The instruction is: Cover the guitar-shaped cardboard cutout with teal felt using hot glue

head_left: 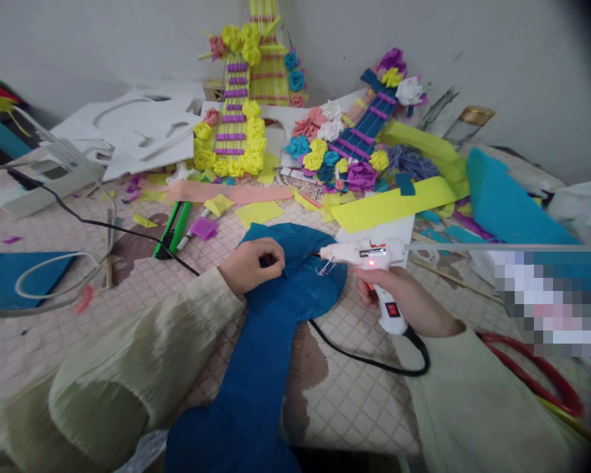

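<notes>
My right hand point(391, 295) grips a white hot glue gun point(364, 253), whose red light is on. A clear glue stick point(502, 247) runs out of its back. The nozzle points left, over the rounded end of a dark blue guitar-like shape point(270, 341) covered in smooth sheet material. My left hand point(256, 265) is closed in a pinch above that rounded end, left of the nozzle. Whatever lies between its fingertips is too small to make out. The blue shape reaches down past the near table edge, its wider lower part near my body.
Behind stand a yellow flower-trimmed guitar model point(234, 125) and a blue one point(369, 131). A green box cutter point(172, 230) and a marker point(192, 230) lie left. Red-handled scissors point(532, 368) are at right. The gun's black cord point(364, 358) loops underneath; a power strip point(44, 177) sits far left.
</notes>
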Tool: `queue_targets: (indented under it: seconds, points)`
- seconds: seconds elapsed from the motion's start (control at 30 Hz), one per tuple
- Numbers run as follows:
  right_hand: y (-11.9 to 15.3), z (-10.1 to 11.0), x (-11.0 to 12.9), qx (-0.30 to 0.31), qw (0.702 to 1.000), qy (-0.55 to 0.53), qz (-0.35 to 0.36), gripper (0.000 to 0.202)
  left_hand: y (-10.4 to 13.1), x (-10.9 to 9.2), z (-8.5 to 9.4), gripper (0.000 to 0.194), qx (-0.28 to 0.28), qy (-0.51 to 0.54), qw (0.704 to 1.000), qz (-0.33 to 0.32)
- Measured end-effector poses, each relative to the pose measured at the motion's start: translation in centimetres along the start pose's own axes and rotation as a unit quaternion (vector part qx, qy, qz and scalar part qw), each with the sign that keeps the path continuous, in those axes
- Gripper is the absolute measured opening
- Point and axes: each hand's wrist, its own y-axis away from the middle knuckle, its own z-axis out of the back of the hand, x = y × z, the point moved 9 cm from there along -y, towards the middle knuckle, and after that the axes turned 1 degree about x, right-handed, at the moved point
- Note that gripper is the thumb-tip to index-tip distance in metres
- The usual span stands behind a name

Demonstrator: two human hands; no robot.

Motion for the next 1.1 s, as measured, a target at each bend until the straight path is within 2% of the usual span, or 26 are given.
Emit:
queue_targets:
  seconds: [0.37, 0.7, 1.1]
  points:
    - [0.14, 0.32, 0.18, -0.022, 0.999, 0.016, -0.019, 0.036, -0.02, -0.01, -0.07, 0.012, 0.005, 0.001, 1.0, -0.004]
    - [0.51, 0.2, 0.46, -0.058, 0.996, 0.029, -0.065, 0.035, 0.02, -0.06, -0.1, 0.011, 0.008, -0.003, 1.0, -0.004]
    - [0.71, 0.21, 0.62, -0.066, 0.996, 0.027, -0.057, 0.035, 0.0, -0.12, -0.13, 0.011, 0.013, -0.003, 1.0, 0.0]
